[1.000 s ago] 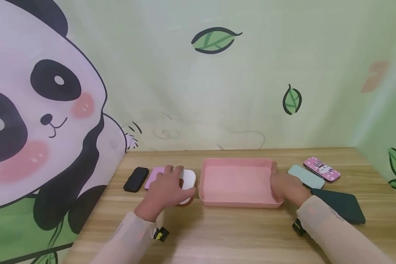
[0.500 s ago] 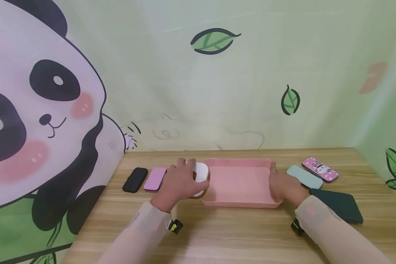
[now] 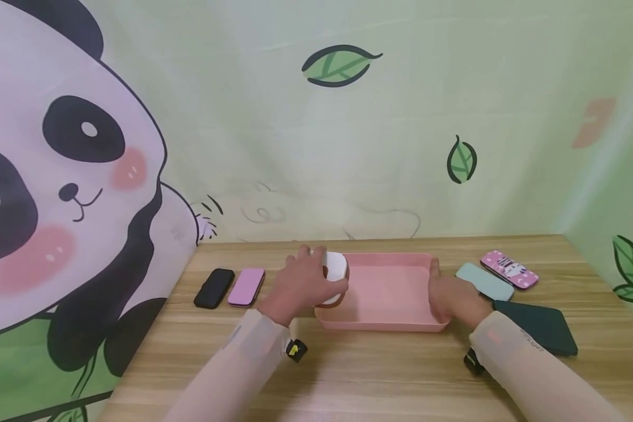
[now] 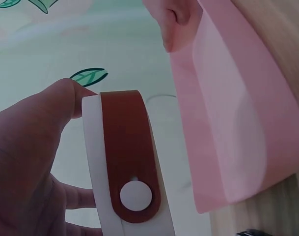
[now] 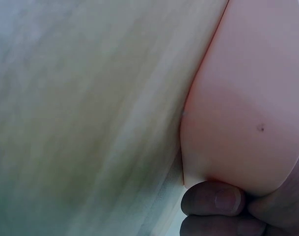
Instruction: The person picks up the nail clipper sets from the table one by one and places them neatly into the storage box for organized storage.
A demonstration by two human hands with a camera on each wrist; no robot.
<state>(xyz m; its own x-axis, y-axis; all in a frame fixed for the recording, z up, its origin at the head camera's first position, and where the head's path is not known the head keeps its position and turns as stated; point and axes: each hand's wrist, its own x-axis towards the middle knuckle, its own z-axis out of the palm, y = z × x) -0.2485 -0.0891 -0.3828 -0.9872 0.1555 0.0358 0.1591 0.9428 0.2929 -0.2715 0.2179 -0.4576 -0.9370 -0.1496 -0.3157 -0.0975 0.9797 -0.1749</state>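
Observation:
A white rounded case is in my left hand, over the left end of the pink tray. The left wrist view shows the case's brown strap with a white snap button, the thumb and fingers on the case's sides. My right hand grips the tray's right wall. In the right wrist view, curled fingers lie at the tray's wall. The tray lies on the wooden table with a bare inside; its left wall is partly hidden behind my left hand.
Left of the tray lie a black flat case and a pinkish-purple one. On the right are a mint case, a pink patterned case and a dark green flat case beside my right sleeve. A printed cloth wall stands behind the table.
My left hand has lifted the white case off the table and carried it right, over the tray's left end, uncovering the pinkish-purple case. My right hand stays at the tray's right wall.

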